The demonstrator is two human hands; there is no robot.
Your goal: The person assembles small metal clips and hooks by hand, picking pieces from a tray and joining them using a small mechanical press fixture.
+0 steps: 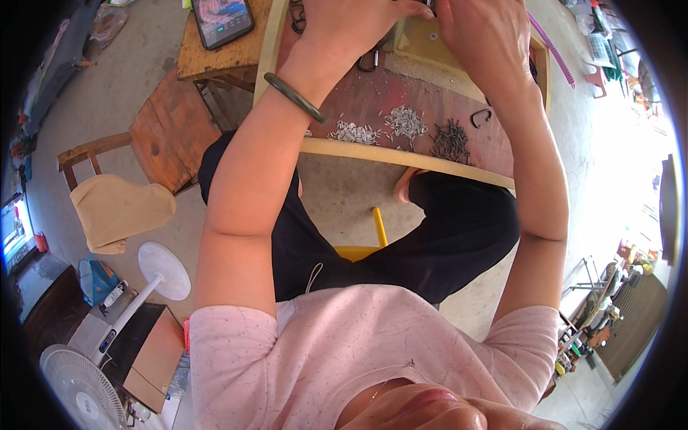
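Observation:
My left hand (351, 25) and my right hand (484, 39) are raised close together at the far side of a wooden tray (373, 153) resting across my lap. Their fingertips meet at the picture's top edge, where a small dark piece shows between them; what they grip is cut off. A green bangle (294, 97) circles my left wrist. On the tray's reddish floor lie two piles of small silver pins (355, 132) (405, 120) and a pile of dark screws (450, 140). Black metal clips (373, 61) (481, 118) lie near the hands.
A phone (222, 21) lies on a wooden stool at the upper left. A wooden chair (172, 136) with beige cloth (118, 211) stands to my left. A white fan (79, 387) and a cardboard box (147, 355) are at the lower left. A yellow stool (358, 251) is under me.

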